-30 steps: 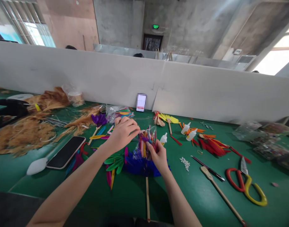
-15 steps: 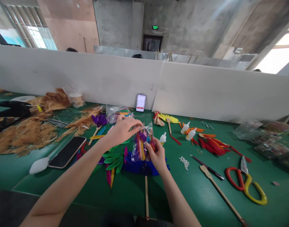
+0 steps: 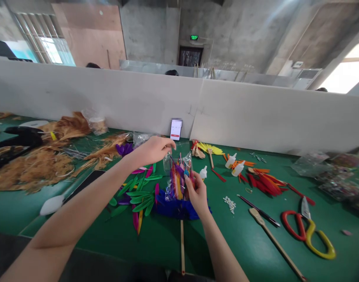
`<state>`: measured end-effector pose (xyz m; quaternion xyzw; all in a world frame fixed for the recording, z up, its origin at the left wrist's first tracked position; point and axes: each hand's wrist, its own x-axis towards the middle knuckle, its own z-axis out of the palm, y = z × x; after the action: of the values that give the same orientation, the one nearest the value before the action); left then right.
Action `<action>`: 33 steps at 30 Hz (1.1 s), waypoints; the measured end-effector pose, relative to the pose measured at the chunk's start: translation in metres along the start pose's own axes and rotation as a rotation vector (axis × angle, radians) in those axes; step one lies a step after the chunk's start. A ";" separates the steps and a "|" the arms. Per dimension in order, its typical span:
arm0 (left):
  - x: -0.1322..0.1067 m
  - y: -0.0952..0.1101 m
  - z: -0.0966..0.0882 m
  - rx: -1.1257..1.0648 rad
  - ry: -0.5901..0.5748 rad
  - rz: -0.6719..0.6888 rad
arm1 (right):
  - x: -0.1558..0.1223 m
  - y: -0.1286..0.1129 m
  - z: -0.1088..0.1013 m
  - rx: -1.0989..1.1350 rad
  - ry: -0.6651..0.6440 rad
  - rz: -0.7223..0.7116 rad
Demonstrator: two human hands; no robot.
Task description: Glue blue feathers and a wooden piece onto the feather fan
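My right hand (image 3: pixel 196 190) grips the side of a clear plastic bag (image 3: pixel 171 192) filled with colourful feathers (image 3: pixel 177 182). My left hand (image 3: pixel 160 149) is above the bag's open top, fingers pinched on the tip of a purple feather (image 3: pixel 178 168) that slants down into the bag. Beneath the bag lies a blue feather fan (image 3: pixel 182 211), its thin wooden handle (image 3: pixel 182 246) pointing towards me. Loose green feathers (image 3: pixel 141 199) spread to the left of the fan, with a few magenta and yellow ones.
On the right are scissors (image 3: pixel 305 227), a wooden stick (image 3: pixel 273 239), a pen (image 3: pixel 258 211), white beads (image 3: pixel 229 204) and red feathers (image 3: pixel 266 183). Glue bottles (image 3: pixel 238 168) and a yellow fan (image 3: pixel 210 149) stand further back. Left are a phone (image 3: pixel 85 184) and brown fibres (image 3: pixel 35 166). A white partition (image 3: pixel 123 98) runs behind.
My left hand has risen slightly, drawing the purple feather partly up out of the bag. My right hand keeps hold of the bag. The view has tilted up a little.
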<state>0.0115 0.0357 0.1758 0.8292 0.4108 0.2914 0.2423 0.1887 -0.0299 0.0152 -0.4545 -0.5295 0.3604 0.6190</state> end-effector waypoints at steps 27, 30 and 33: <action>0.031 0.024 -0.012 0.359 -0.716 -0.039 | 0.000 0.008 -0.002 -0.037 -0.122 -0.064; 0.031 0.025 -0.010 0.383 -0.742 -0.023 | 0.000 0.006 -0.002 -0.032 -0.124 -0.059; 0.031 0.025 -0.005 0.410 -0.766 0.026 | -0.001 0.006 -0.002 -0.022 -0.126 -0.051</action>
<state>0.0371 0.0485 0.2043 0.9136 0.3300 -0.1220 0.2038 0.1904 -0.0295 0.0092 -0.4243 -0.5827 0.3665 0.5883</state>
